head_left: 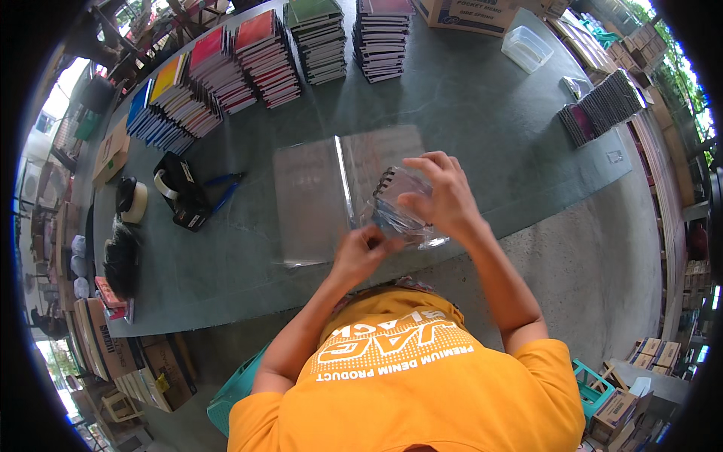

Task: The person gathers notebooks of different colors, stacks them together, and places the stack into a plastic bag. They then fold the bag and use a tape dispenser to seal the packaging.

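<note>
A small spiral notebook (401,186) with black coil rings lies tilted in front of me, partly wrapped in shiny clear plastic (407,218). My right hand (444,197) holds its right side, thumb over the cover and fingers bent round the far edge. Down at the notebook's near left corner, my left hand (361,252) is closed in a pinch on the plastic; its fingertips are slightly blurred. Under both hands are two flat stacks of clear plastic sleeves, a left stack (307,200) and a right stack (388,143), side by side on the green table (482,128).
Several notebook piles (263,56) line the far edge. At left stand a black tape dispenser (181,192), blue-handled pliers (226,192) and a tape roll (134,202). Far right hold a clear plastic box (526,50), a row of small notebooks (602,107) and a cardboard carton (467,16).
</note>
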A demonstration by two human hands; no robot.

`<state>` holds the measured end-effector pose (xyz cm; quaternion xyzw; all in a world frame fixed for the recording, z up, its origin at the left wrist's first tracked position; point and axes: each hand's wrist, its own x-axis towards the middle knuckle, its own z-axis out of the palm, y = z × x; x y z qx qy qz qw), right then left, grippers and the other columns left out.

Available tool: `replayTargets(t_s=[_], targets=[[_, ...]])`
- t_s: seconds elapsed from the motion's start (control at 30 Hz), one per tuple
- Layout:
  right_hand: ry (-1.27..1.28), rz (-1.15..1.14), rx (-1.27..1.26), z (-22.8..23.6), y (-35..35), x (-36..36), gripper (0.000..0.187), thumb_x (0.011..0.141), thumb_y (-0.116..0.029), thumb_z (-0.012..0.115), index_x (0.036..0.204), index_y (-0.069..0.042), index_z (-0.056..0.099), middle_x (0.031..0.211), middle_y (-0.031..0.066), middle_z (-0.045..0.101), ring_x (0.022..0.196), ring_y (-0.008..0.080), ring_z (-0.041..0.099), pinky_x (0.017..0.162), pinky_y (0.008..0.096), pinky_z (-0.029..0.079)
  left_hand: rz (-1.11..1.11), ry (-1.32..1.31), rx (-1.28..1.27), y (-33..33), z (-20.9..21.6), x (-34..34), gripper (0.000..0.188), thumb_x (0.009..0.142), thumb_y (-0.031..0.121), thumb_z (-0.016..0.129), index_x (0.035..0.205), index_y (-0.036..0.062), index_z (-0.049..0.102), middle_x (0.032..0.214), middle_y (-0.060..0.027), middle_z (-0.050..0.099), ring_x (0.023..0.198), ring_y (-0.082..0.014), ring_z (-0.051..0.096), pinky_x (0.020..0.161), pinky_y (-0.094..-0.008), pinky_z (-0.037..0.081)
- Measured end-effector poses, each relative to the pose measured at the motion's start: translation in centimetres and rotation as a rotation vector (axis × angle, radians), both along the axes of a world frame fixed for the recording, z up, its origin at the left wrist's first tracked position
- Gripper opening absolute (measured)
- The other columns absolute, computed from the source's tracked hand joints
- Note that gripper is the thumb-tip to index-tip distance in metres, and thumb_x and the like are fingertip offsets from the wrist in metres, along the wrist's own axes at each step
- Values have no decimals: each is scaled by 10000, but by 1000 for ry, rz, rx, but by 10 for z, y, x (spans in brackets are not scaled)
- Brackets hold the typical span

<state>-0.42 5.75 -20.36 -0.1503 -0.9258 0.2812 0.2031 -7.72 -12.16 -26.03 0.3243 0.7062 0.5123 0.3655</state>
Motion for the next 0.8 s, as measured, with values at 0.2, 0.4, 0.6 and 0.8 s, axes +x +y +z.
replayTargets(t_s=[0.2, 0.4, 0.6, 0.8], targets=[[-225, -1, -223, 6, 6, -6, 673, 684, -445, 746, 1197, -54, 551, 1151, 155, 581, 1028, 314, 554, 896, 386, 443, -884, -890, 782, -29, 180, 14, 398, 847, 330, 644, 689, -26, 561, 648, -83, 548, 563, -165, 510, 494, -280, 369], [-461, -68, 113, 18, -29, -20, 876, 608, -392, 797, 1333, -99, 402, 1209, 157, 541, 1139, 299, 508, 947, 377, 422, -1306, -1431, 592, -32, 197, 23, 196, 772, 140, 713, 894, 11, 632, 727, -73, 621, 568, -140, 568, 523, -243, 438], [-564, -95, 12, 24, -33, -33, 849, 638, -290, 776, 1360, -134, 357, 1195, 144, 543, 1125, 295, 514, 946, 374, 424, -1326, -1479, 799, -20, 181, 35, 272, 796, 125, 676, 722, -69, 501, 617, 22, 505, 557, -32, 465, 462, -210, 362], [-557, -114, 35, 20, -28, -31, 791, 657, -284, 757, 1338, -131, 385, 1180, 152, 553, 1089, 311, 539, 931, 380, 429, -1062, -1256, 859, -33, 215, 5, 200, 791, 187, 717, 857, 6, 664, 629, -79, 602, 503, -102, 550, 437, -187, 392]])
